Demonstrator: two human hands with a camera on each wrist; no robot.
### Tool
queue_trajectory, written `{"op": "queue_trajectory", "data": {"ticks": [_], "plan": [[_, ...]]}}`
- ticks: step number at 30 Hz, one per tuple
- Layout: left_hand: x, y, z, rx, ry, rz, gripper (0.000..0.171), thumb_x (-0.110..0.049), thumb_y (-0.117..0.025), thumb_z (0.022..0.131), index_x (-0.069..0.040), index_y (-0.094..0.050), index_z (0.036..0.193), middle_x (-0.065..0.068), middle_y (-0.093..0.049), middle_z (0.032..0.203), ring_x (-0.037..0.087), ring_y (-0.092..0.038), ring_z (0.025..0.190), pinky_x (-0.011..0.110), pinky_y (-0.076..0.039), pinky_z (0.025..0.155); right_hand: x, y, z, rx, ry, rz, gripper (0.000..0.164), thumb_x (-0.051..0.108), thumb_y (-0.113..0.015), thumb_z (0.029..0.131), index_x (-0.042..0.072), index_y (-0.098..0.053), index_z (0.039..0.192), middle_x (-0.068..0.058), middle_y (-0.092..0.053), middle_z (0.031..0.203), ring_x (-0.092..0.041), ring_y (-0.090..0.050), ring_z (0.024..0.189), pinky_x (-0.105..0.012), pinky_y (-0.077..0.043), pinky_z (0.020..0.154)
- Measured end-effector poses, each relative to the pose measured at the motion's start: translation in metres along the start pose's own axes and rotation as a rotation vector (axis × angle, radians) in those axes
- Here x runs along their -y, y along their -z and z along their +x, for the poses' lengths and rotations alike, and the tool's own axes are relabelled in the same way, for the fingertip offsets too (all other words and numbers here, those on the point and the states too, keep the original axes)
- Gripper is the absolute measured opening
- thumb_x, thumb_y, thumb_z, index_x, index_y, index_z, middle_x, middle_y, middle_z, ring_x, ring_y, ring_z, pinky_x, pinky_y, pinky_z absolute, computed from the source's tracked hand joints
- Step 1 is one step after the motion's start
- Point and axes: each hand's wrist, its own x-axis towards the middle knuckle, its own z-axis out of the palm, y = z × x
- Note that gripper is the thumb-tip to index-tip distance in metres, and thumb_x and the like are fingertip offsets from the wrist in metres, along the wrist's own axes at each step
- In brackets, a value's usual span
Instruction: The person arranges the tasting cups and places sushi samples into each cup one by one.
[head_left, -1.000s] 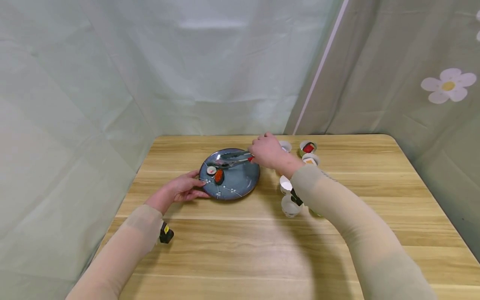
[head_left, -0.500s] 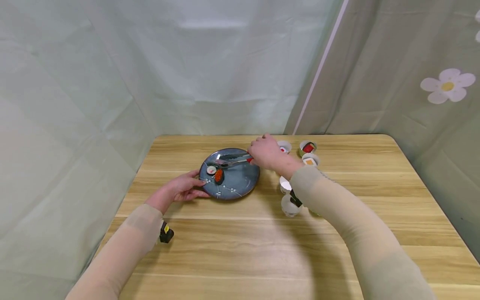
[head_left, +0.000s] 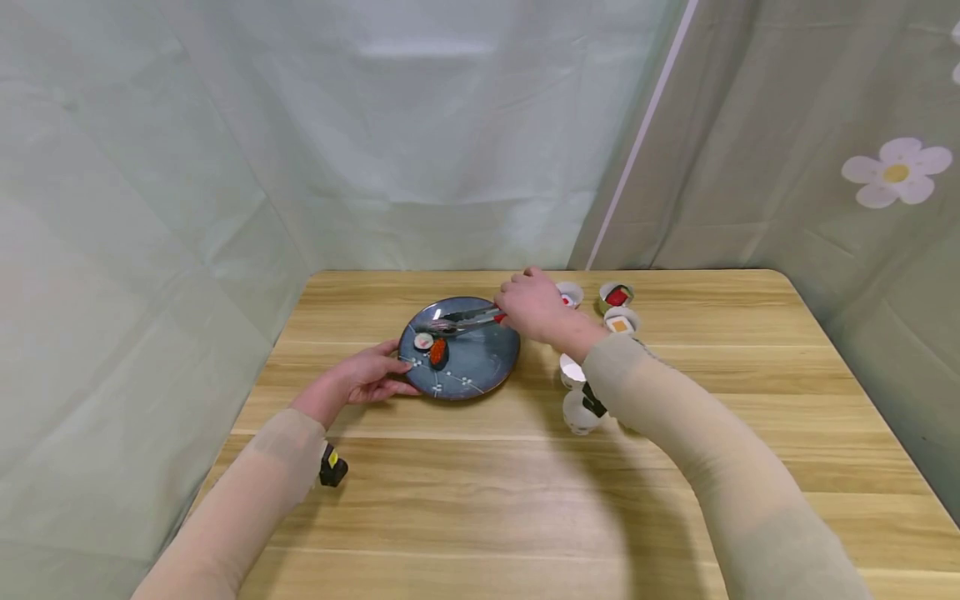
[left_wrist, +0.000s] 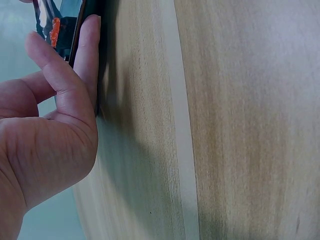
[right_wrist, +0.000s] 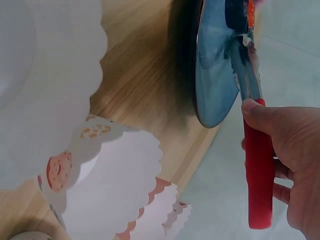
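My left hand (head_left: 375, 373) grips the left rim of a round blue-grey plate (head_left: 480, 358) with white blossom decoration, thumb on top and fingers beneath. On the plate's left side sit a small sushi roll (head_left: 423, 342) with a white rim and a dark sushi piece topped with orange roe (head_left: 438, 353). Above the plate's right edge my right hand (head_left: 534, 307) holds a pair of tongs by the red handle (right_wrist: 259, 175). The metal arms of the tongs (head_left: 472, 320) reach left over the plate, their tips right at the sushi roll.
Right of the plate stand several small paper cups with scalloped rims. One cup (head_left: 606, 305) holds a red-topped piece, another (head_left: 632, 318) an orange-and-white piece. Nearer cups (head_left: 579, 414) stand partly under my right forearm. A pale curtain (head_left: 450, 167) hangs behind the wooden table (head_left: 465, 500).
The tongs' arms have drawn closer together over the plate, with their tips staying near the sushi roll. My left hand and the plate have stayed in place.
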Motion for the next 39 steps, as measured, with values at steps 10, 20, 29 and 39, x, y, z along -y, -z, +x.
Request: {"op": "queue_trajectory", "data": {"ticks": [10, 20, 29, 39], "plan": [[0.000, 0.000, 0.001, -0.003, -0.009, 0.000, 0.075, -0.012, -0.049, 0.109, -0.027, -0.003, 0.166, 0.019, -0.074, 0.103, 0.024, -0.077, 0.084, 0.018, -0.055, 0.054, -0.015, 0.010, -0.008, -0.015, -0.021, -0.033, 0.036, 0.039, -0.076, 0.093, 0.018, -0.073, 0.122, 0.000, -0.070, 0.118, -0.025, -0.059, 0.112, -0.045, -0.040, 0.103], [0.001, 0.001, 0.003, 0.013, -0.030, -0.002, 0.076, -0.010, -0.047, 0.109, -0.025, 0.001, 0.166, 0.019, -0.074, 0.102, 0.024, -0.077, 0.083, 0.018, -0.055, 0.054, -0.043, 0.025, -0.032, -0.099, -0.005, -0.121, 0.036, 0.034, -0.080, 0.091, 0.016, -0.073, 0.121, 0.000, -0.070, 0.115, -0.027, -0.059, 0.113, -0.048, -0.038, 0.109], [-0.001, 0.002, 0.003, 0.007, -0.021, 0.007, 0.076, -0.011, -0.049, 0.109, -0.025, -0.001, 0.166, 0.017, -0.072, 0.107, 0.024, -0.077, 0.085, 0.017, -0.054, 0.054, -0.069, 0.041, -0.056, -0.179, 0.004, -0.188, 0.021, 0.016, -0.076, 0.094, 0.017, -0.075, 0.115, 0.001, -0.070, 0.105, -0.027, -0.060, 0.103, -0.050, -0.037, 0.110], [-0.001, 0.000, 0.005, 0.020, -0.026, 0.002, 0.076, -0.010, -0.048, 0.109, -0.025, 0.000, 0.166, 0.018, -0.071, 0.108, 0.024, -0.077, 0.083, 0.017, -0.054, 0.054, -0.092, 0.062, -0.092, -0.134, 0.016, -0.215, 0.027, 0.008, -0.076, 0.091, 0.014, -0.074, 0.118, -0.004, -0.071, 0.111, -0.030, -0.060, 0.106, -0.053, -0.035, 0.112]]}}
